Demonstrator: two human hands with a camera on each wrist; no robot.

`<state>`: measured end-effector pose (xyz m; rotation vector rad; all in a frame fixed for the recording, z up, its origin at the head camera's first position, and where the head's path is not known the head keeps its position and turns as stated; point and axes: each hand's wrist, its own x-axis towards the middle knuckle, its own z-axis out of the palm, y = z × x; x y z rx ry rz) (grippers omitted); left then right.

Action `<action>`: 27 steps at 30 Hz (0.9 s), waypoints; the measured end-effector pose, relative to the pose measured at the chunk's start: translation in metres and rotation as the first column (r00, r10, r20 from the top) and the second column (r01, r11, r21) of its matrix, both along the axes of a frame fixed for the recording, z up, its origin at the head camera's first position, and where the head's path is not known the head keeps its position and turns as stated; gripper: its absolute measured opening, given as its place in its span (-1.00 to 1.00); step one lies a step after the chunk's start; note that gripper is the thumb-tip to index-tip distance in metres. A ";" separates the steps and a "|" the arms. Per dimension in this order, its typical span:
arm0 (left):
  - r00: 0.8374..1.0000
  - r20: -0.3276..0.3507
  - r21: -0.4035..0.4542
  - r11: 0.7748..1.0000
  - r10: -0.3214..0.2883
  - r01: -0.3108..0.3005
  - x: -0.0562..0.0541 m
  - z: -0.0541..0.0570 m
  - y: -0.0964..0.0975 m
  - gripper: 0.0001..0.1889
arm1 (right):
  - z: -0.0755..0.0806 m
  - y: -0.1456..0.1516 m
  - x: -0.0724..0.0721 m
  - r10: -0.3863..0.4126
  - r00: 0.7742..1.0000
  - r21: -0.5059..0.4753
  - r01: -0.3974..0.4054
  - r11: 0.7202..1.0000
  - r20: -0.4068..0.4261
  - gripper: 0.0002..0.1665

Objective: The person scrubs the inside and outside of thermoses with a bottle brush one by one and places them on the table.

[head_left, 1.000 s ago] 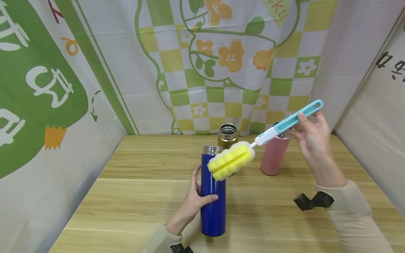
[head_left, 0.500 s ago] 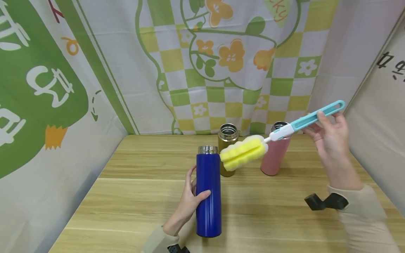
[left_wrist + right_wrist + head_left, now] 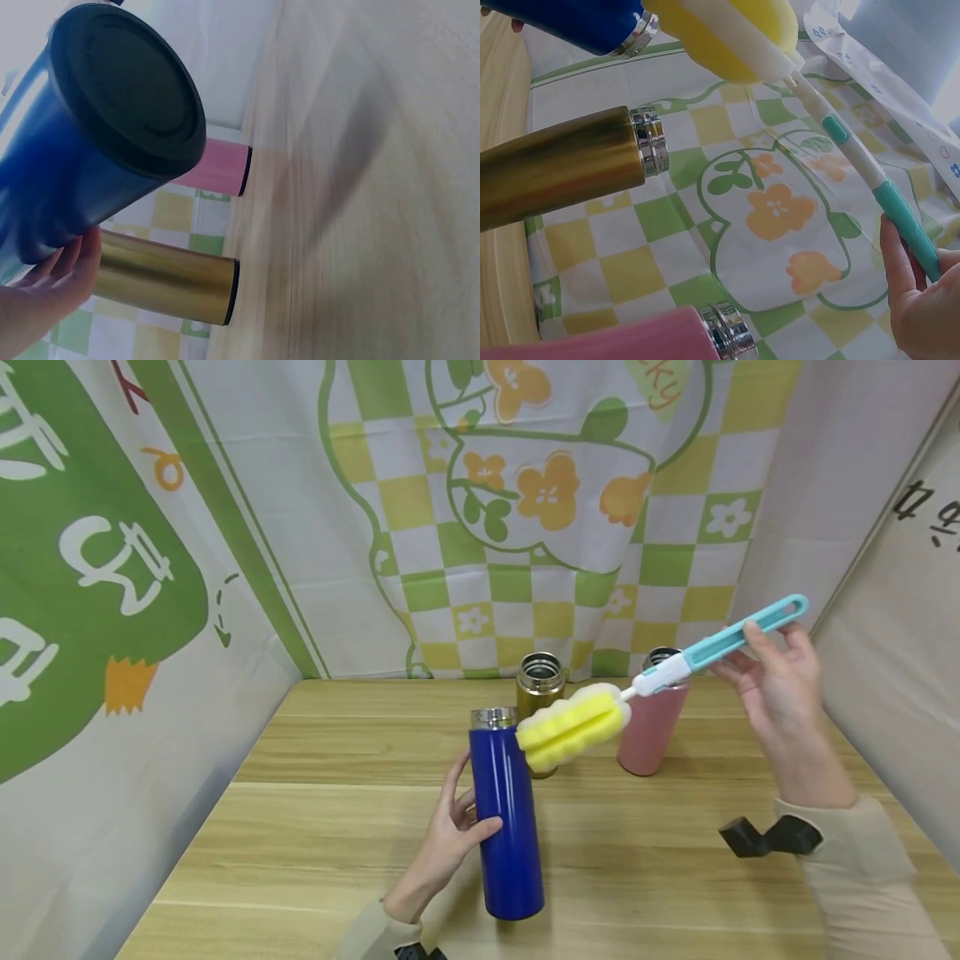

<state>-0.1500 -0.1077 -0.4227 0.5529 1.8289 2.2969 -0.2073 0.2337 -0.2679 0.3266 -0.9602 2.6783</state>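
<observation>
My left hand grips a blue thermos bottle round its lower half, thumb across the front. The bottle is held above the table, slightly tilted, and its dark base shows in the left wrist view. In my right hand is a bottle brush, pinched by its turquoise handle. Its yellow and white sponge head points left, in front of a gold bottle and near the blue bottle's neck. In the right wrist view the sponge is outside the blue bottle's steel mouth.
A pink bottle stands upright at the back right of the wooden table, partly behind the brush. Next to it on the left is the gold bottle, also uncapped. A patterned cloth hangs behind the table.
My right hand has moved right with the brush, drawing the sponge away from in front of the blue bottle. The blue bottle first shifted left, then its base swung right into a tilt.
</observation>
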 end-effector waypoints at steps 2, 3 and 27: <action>0.999 -0.012 0.030 0.999 -0.042 0.042 0.000 0.000 -0.001 -0.07 | 0.001 -0.002 -0.001 -0.003 1.000 0.007 0.003 1.000 0.013 -0.77; 0.998 -0.017 0.033 0.998 -0.059 0.059 0.000 0.000 -0.001 -0.07 | 0.002 -0.003 -0.001 -0.005 1.000 0.010 0.005 1.000 0.017 -0.77; 0.999 -0.021 0.045 0.999 -0.027 0.028 -0.003 0.010 0.000 -0.09 | -0.011 -0.020 0.001 0.168 0.986 0.327 -0.157 0.932 -0.005 -0.72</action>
